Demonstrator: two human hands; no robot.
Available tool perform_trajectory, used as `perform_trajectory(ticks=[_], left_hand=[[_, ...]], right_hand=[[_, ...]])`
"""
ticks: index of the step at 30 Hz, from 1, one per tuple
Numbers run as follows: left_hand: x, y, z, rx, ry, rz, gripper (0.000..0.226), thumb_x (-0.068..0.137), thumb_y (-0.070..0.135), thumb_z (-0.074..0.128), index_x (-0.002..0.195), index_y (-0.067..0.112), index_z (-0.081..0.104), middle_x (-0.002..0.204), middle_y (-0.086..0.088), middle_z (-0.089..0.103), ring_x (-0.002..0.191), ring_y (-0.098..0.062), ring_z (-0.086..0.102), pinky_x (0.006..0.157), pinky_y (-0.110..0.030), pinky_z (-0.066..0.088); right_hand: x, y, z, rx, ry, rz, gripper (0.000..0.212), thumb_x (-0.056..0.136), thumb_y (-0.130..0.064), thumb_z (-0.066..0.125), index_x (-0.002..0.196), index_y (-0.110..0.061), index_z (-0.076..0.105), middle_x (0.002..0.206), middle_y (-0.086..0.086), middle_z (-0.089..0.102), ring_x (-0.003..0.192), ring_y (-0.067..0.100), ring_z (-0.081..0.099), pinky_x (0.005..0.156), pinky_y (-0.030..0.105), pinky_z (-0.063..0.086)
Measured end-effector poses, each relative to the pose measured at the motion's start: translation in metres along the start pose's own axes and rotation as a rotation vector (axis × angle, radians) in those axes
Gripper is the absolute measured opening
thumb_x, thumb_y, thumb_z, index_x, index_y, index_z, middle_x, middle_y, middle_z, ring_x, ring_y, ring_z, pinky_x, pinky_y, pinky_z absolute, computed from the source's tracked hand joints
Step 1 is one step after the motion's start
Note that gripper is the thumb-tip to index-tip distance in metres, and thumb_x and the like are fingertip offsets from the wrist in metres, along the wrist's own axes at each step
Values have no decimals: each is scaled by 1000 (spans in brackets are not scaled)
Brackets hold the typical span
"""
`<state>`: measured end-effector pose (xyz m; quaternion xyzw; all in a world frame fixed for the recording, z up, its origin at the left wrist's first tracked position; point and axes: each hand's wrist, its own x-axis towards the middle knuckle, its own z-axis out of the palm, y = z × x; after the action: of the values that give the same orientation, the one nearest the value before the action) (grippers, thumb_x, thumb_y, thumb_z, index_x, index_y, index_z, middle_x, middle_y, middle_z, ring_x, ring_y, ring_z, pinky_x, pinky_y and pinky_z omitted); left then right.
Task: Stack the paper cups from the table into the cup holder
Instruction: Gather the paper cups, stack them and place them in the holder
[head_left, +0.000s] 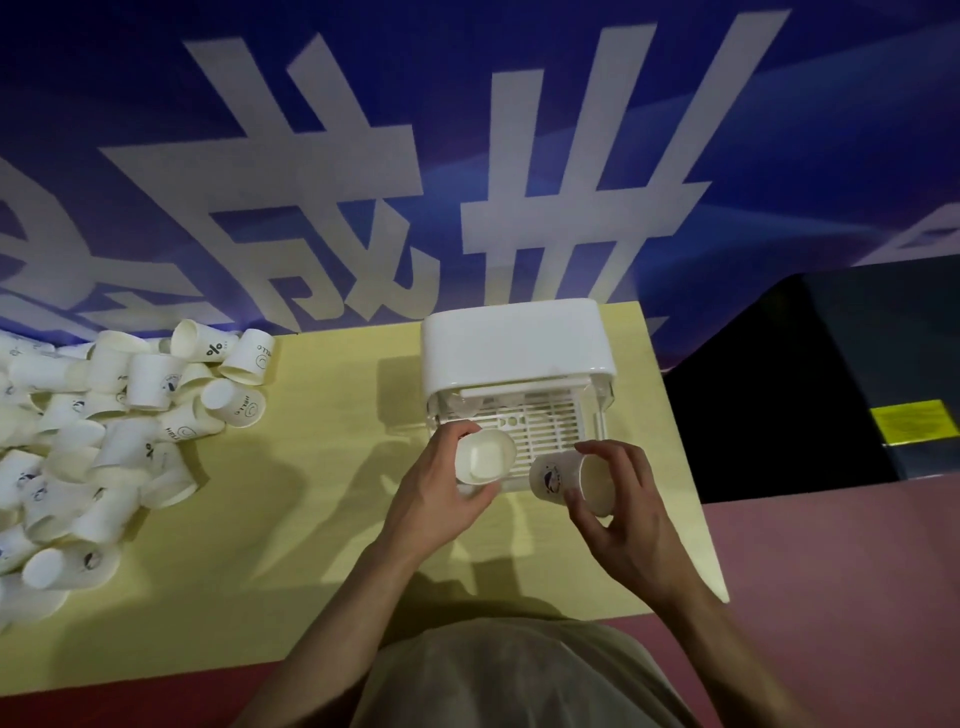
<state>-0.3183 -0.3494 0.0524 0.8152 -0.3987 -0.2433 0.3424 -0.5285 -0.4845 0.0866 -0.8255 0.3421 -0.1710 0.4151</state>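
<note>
Before cup holder (517, 343): two hands, left (441, 493), right (623, 512), one cup each.

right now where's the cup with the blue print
In the head view, the printed cup lies tilted in the right hand, just in front of the white cup holder.

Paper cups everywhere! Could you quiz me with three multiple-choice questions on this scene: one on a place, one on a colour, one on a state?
1. Where is the loose pile of paper cups?
A. On the table's left side
B. Inside the cup holder
C. On the floor

2. What colour is the cup holder?
A. Black
B. White
C. Red

3. What is the right hand doing?
A. Resting flat
B. Holding a cup
C. Pointing

Answers: 1 A, cups heap left of the holder; 2 B, its casing is white; 3 B, fingers curl round a printed cup.
</note>
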Motion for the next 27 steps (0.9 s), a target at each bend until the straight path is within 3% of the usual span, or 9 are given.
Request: perform_trajectory(ticks=[5,8,11,16,21,24,27], left_hand=[[3,-1,26,51,16,-25,73,85,40,77,145,35,36,143,13,48,121,-10,52,92,-30,50],[3,-4,37,84,0,-28,76,89,37,74,152,39,33,141,11,46,119,-11,53,91,-31,51],[5,-6,45,111,26,-69,74,91,34,74,152,39,33,138,8,45,116,-20,56,90,-38,54],[13,-4,50,125,43,-109,72,91,31,74,150,36,32,140,5,45,119,-19,53,94,-37,51],[18,-7,56,165,50,-107,69,88,28,78,146,31,40,138,4,49,122,-21,54,99,-38,49],[19,-20,67,238,-4,-129,76,86,32,81,150,25,41,145,0,45,133,-25,46,111,-45,41],[19,-26,74,332,-103,-197,88,88,37,78,160,24,29,157,-2,33,143,-28,35,115,-47,32]], right_hand=[[2,24,-17,-7,-50,-45,43,98,-32,69,137,-29,50,133,-13,43,119,-2,53,92,18,53],[6,35,-24,10,-78,-45,43,98,-31,68,137,-31,50,134,-11,44,120,1,54,93,15,51],[10,44,-27,12,-100,-44,43,98,-29,68,136,-30,50,135,-10,44,119,2,55,93,17,52],[14,50,-27,37,-123,-57,43,98,-27,69,137,-31,49,135,-10,44,118,-1,54,93,17,51],[13,50,-22,61,-129,-65,40,100,-38,64,136,-32,49,135,-12,43,118,-3,54,93,16,52],[11,53,-19,56,-135,-59,41,100,-43,62,137,-31,48,135,-12,43,117,-1,55,90,16,54],[12,55,-17,56,-140,-55,42,99,-42,63,137,-31,48,136,-10,43,117,5,56,91,17,55]])
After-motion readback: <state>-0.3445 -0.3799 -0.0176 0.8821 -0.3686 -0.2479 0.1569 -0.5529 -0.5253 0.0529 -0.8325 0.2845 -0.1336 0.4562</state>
